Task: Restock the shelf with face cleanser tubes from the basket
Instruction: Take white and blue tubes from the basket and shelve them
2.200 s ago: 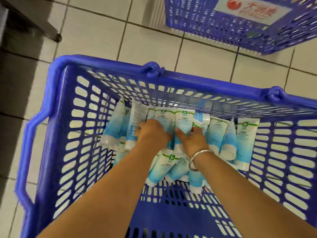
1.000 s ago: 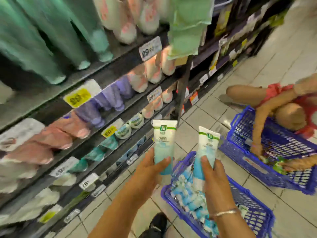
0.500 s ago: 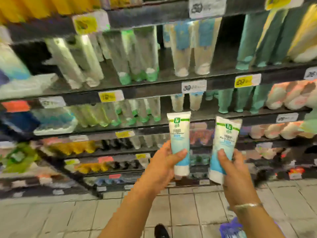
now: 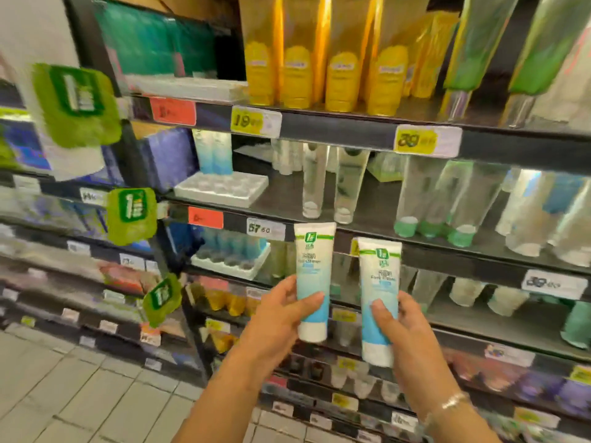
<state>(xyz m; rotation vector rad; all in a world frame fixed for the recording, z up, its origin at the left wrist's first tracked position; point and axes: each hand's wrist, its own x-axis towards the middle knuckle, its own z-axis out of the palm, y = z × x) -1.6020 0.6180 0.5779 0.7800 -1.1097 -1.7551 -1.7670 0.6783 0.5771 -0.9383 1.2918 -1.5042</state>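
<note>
I hold two white-and-blue face cleanser tubes upright, caps down, in front of the shelving. My left hand [image 4: 281,318] grips the left tube [image 4: 311,270] around its lower half. My right hand [image 4: 406,330] grips the right tube [image 4: 379,282] the same way. Both tubes hang in the air just before the shelf edge [image 4: 447,260], touching nothing else. To the upper left, a white slotted tray [image 4: 220,188] on a shelf carries two matching blue tubes [image 4: 212,153] at its back. A second slotted tray [image 4: 233,262] one shelf lower holds several blue tubes. The basket is out of view.
Yellow tubes [image 4: 323,59] fill the top shelf. Clear and green-capped tubes [image 4: 428,199] stand to the right on the middle shelf. Green promo tags [image 4: 131,215] stick out from the upright post on the left. Tiled floor [image 4: 80,394] lies at the lower left.
Both hands took a tube each out of the basket and raised them to the shelving. My view swung up from the basket and then left along the shelves.
</note>
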